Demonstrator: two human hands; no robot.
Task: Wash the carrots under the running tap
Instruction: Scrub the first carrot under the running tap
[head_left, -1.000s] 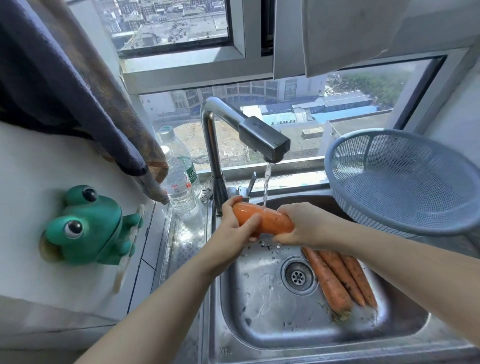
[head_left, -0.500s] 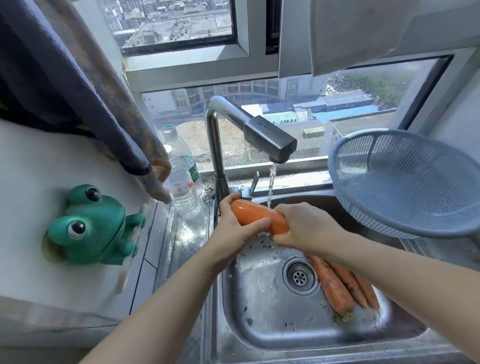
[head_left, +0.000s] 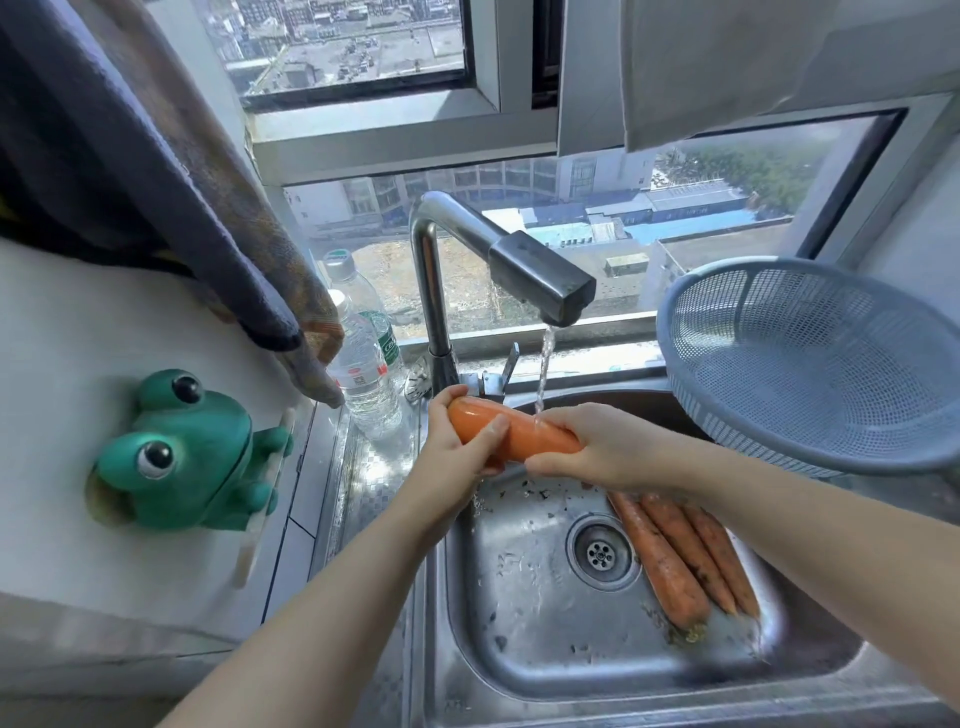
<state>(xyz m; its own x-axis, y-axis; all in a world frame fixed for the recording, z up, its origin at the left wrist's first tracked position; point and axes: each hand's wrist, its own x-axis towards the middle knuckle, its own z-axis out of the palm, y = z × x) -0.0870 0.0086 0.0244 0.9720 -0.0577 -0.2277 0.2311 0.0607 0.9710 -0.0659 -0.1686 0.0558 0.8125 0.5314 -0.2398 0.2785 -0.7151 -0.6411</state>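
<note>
A thick orange carrot (head_left: 524, 434) lies level above the steel sink (head_left: 519, 649), under the water stream (head_left: 543, 371) that falls from the tap (head_left: 540, 283). My left hand (head_left: 454, 457) grips its blunt left end, thumb across the front. My right hand (head_left: 597, 444) holds the narrower right end and hides its tip. Three unwashed, dirt-flecked carrots (head_left: 675, 556) lie side by side on the sink floor, to the right of the drain (head_left: 602, 553).
A blue plastic colander (head_left: 810, 364) sits at the sink's right rim, close to my right forearm. Two plastic water bottles (head_left: 363, 364) stand left of the tap. A green frog holder (head_left: 192, 452) hangs on the left wall, with a dark cloth (head_left: 171, 171) above.
My left hand has slid a little along the carrot, its thumb now across the front. The carrot stays under the stream. The view shifted slightly.
</note>
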